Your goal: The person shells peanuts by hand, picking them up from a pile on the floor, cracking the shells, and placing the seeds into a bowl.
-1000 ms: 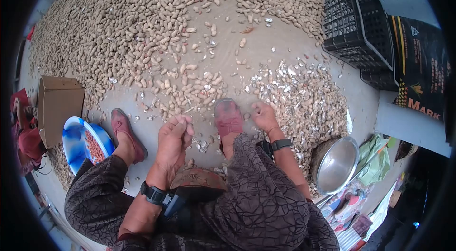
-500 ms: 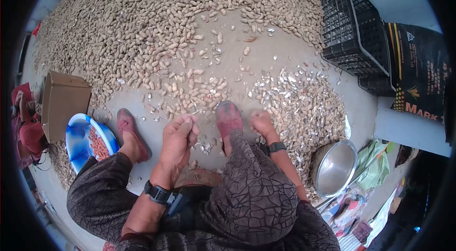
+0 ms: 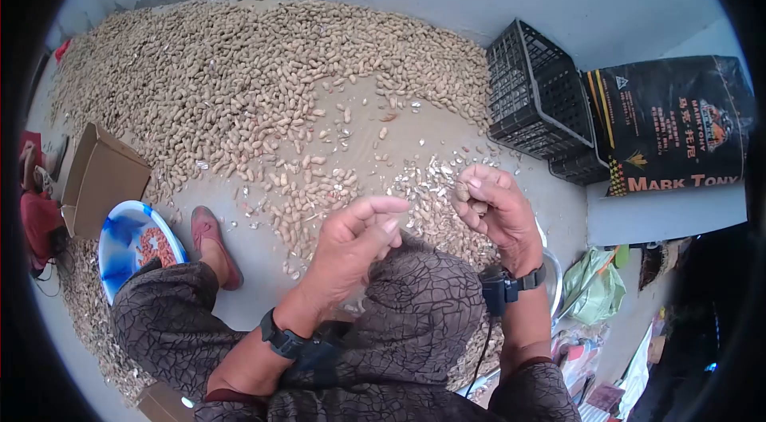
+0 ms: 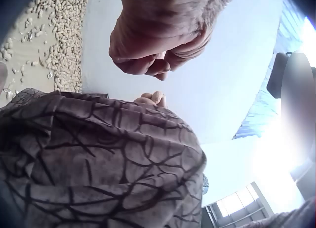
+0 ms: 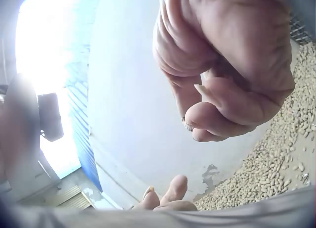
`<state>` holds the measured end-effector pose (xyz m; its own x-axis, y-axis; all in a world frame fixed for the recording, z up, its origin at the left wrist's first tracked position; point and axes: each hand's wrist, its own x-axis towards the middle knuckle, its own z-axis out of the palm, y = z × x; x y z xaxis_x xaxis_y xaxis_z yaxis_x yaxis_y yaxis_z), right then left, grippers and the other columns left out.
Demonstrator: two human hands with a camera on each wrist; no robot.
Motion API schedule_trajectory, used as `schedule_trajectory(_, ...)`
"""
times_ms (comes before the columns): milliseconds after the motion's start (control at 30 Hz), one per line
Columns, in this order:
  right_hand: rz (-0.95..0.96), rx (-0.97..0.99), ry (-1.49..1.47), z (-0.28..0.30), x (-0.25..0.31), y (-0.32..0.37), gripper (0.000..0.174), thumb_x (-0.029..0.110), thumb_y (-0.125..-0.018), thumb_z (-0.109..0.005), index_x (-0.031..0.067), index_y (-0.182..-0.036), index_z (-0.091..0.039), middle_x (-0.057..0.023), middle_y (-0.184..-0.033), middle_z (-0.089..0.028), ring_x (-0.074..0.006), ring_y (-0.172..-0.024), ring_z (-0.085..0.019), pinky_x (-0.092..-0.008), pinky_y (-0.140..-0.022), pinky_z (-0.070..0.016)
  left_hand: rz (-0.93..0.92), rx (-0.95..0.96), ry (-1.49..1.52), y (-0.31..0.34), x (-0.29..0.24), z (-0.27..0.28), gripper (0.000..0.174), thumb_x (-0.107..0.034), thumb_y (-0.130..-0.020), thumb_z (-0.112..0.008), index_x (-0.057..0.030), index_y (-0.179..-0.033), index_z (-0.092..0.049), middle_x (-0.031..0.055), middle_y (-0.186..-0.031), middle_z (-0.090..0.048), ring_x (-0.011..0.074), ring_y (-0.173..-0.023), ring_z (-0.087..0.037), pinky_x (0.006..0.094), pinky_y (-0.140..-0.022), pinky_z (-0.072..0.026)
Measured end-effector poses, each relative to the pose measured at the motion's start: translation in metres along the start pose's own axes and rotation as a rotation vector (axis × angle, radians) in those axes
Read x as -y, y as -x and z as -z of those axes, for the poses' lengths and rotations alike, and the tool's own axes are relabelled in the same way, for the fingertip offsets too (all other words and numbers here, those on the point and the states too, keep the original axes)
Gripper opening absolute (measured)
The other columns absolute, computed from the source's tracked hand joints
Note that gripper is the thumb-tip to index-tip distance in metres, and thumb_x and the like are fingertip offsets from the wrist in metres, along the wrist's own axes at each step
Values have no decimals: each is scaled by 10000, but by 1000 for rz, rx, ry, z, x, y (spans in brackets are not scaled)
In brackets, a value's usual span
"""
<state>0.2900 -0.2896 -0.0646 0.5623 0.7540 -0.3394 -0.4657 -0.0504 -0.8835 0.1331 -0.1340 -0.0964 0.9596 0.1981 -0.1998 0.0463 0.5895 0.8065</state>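
In the head view my right hand (image 3: 504, 218) is raised over the shell pile, pinching a small brown piece that looks like a peanut pod (image 3: 463, 191) between thumb and fingers. My left hand (image 3: 351, 242) hangs to its left above the knee, index finger stretched out and thumb apart, with nothing visible between them. Loose peanuts (image 3: 295, 199) lie on the floor beyond it. In the right wrist view a tiny part of the piece (image 5: 187, 125) shows at the fingertips of my right hand (image 5: 227, 70). The left wrist view shows my left hand (image 4: 160, 35) from below.
A large peanut heap (image 3: 231, 79) lies along the wall. Black crates (image 3: 531, 95) and a black sack (image 3: 670, 119) stand at the right. A blue-white basin (image 3: 120, 250) with red kernels and a cardboard box (image 3: 108, 183) are at the left. A metal bowl is partly hidden behind my right arm.
Both hands have risen from near the floor; my right hand has turned palm up with the brown piece, and my left index finger has straightened. The head view has tilted up, showing more wall.
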Motion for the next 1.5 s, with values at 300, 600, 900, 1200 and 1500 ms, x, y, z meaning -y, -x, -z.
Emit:
schedule_trajectory(300,-41,21,413,-93,44,28,150,157,-808,-576,13,-782,-541,-33,-603,-549,-26,-434,-436,-137,-345,-267,-310,-8,41,15,-20,-30,252,-42,-797,-586,8,-1032,-509,-32,-712,-518,4,-647,-445,142,-558,-370)
schedule_trajectory(600,0,-14,237,-114,9,4,154,170,-800,-588,20,-801,-550,-19,-595,-542,-37,-432,-447,-149,-346,-269,-479,-239,-201,14,-15,7,124,-58,-753,-632,-8,-855,-582,-54,-591,-479,2,-532,-402,166,-463,-348)
schedule_trajectory(900,-152,30,256,-101,-11,-1,142,152,-801,-588,16,-764,-566,-23,-554,-531,-30,-387,-397,-155,-322,-246,-499,-213,-728,14,-9,27,118,-60,-698,-663,-2,-682,-561,-22,-592,-524,17,-502,-414,193,-421,-312)
schedule_trajectory(1200,-118,3,148,-108,-14,-8,69,64,-777,-535,0,-787,-559,-46,-617,-555,-41,-419,-430,-152,-317,-269,-527,-180,-497,8,3,31,94,-26,-789,-536,7,-876,-548,13,-660,-572,41,-563,-487,185,-493,-400)
schedule_trajectory(1500,-88,-183,171,-112,-8,-8,91,92,-770,-543,9,-804,-561,-45,-668,-571,-41,-469,-452,-151,-349,-291,-174,-26,344,0,9,29,192,-78,-828,-431,-17,-971,-543,20,-721,-534,36,-557,-438,149,-456,-326)
